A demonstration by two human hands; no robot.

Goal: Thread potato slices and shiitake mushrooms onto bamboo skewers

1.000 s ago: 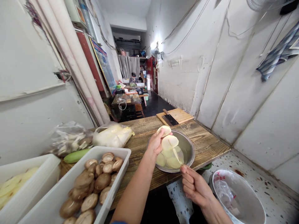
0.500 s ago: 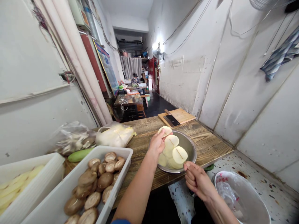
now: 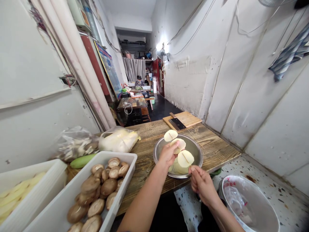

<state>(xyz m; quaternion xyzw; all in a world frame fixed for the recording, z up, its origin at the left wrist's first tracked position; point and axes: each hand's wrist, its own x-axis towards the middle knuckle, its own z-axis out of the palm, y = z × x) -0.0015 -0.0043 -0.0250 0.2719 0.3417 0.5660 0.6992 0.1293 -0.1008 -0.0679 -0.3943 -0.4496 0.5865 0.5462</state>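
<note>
A thin wooden skewer (image 3: 184,157) runs through three pale potato slices above a metal bowl (image 3: 197,154). My right hand (image 3: 202,182) pinches the skewer's near end. The fingers of my left hand (image 3: 168,155) are closed on the middle potato slice (image 3: 180,146), thumb on top. Beyond them, the far slice (image 3: 170,135) sits at the other end of the skewer, apart from my fingers. Nearest my right hand is the third slice (image 3: 187,158). More pale slices lie in the bowl, partly hidden by my left hand and the skewered ones.
A cleaver (image 3: 177,123) rests on a cutting board (image 3: 191,119), a loose skewer (image 3: 195,138) beside it. Left are a tub of mushrooms (image 3: 108,187), a tub of slices (image 3: 21,190), a green vegetable (image 3: 82,160) and plastic bags (image 3: 118,140). A bin (image 3: 251,199) stands right.
My left hand has moved from the far potato slice back to the middle one, leaving the far slice on the skewer. My right hand keeps its pinch on the skewer's near end.
</note>
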